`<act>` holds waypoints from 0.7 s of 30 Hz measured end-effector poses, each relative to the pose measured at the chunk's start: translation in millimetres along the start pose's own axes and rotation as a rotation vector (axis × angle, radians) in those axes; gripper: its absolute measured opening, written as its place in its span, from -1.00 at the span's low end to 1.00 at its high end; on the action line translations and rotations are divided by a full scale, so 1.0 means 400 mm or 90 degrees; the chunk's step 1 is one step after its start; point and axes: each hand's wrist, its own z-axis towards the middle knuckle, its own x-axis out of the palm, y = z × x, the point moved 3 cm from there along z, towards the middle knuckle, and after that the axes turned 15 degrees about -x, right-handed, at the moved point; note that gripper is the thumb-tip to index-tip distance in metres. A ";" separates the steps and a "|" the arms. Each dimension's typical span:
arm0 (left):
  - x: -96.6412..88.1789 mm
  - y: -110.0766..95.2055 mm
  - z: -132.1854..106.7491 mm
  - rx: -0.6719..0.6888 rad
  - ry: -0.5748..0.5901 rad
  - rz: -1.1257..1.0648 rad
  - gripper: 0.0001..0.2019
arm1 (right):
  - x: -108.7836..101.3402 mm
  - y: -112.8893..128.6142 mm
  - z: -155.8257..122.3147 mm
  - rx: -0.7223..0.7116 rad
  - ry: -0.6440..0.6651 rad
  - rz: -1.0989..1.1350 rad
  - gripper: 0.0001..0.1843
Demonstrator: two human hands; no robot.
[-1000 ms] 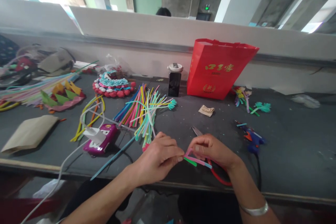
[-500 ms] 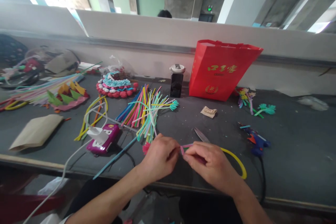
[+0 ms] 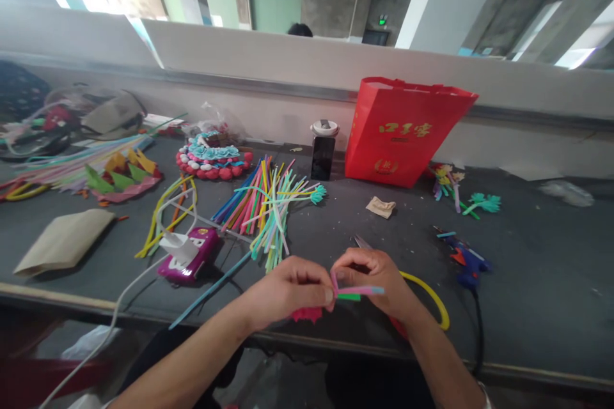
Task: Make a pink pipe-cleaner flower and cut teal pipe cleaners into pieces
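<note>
My left hand [image 3: 288,287] and my right hand [image 3: 377,278] meet over the near edge of the dark table [image 3: 527,281]. Both pinch a small bundle of short straw pieces [image 3: 357,293], pink, green and blue, which sticks out to the right between the fingertips. A pink frilled piece [image 3: 307,314] hangs just under my left hand. The tips of a pair of scissors [image 3: 361,242] with a yellow loop handle [image 3: 432,297] lie right behind my right hand.
A heap of coloured straws [image 3: 263,201] lies ahead of my hands, with a purple device [image 3: 189,255] and white cable to its left. A red bag [image 3: 407,131], a dark bottle [image 3: 322,150] and a blue glue gun [image 3: 463,255] stand further off. Paper flowers [image 3: 211,156] and a brown envelope [image 3: 62,239] sit left.
My hands have drawn slightly apart and turned, so the straw bundle now shows pointing right. The pink frilled piece has come down under my left hand.
</note>
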 end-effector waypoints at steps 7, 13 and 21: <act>0.024 -0.009 -0.001 0.116 -0.223 0.405 -0.84 | -0.024 0.084 -0.027 -0.093 0.001 -0.212 -0.82; -0.004 -0.018 0.008 0.182 -0.385 0.217 -0.80 | 0.016 0.128 -0.052 -0.164 -0.019 -0.288 -0.81; -0.020 -0.003 0.017 0.097 -0.130 -0.275 -0.87 | 0.035 0.038 -0.020 -0.010 -0.117 -0.059 -0.82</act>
